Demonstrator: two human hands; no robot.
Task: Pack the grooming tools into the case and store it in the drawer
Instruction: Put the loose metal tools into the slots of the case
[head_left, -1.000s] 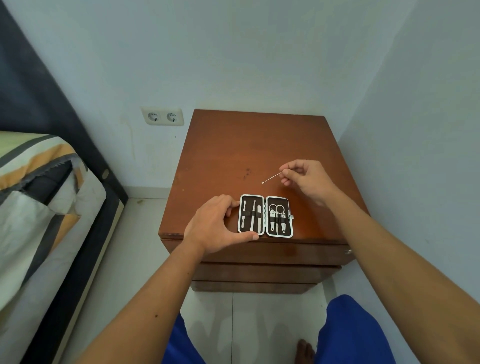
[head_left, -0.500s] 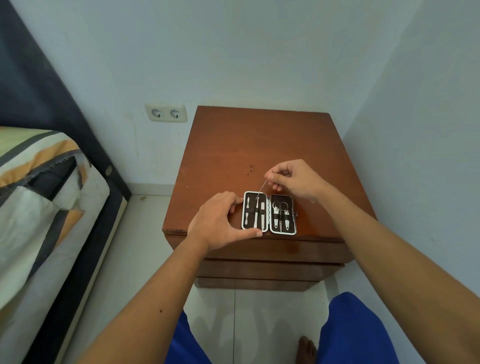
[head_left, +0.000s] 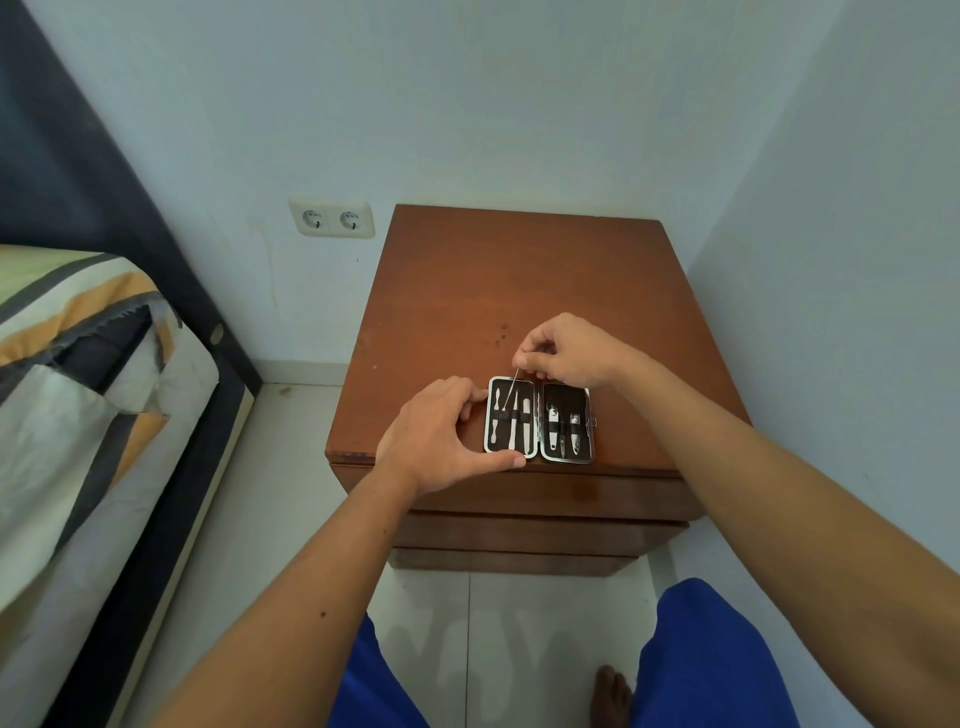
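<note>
On the brown wooden nightstand (head_left: 519, 291), the left hand (head_left: 436, 441) grips the open black silver-rimmed case (head_left: 540, 421) while the right hand (head_left: 566, 353) pinches a thin metal pick (head_left: 511, 387), judged next to need sliding under its elastic loop

Both forearms were bare, no sleeves, watch or rings visible on left hand (head_left: 436, 436) or right hand (head_left: 566, 349); small dark mole on left forearm; bright blue shorts at bottom of frame; one bare foot at lower right
</note>
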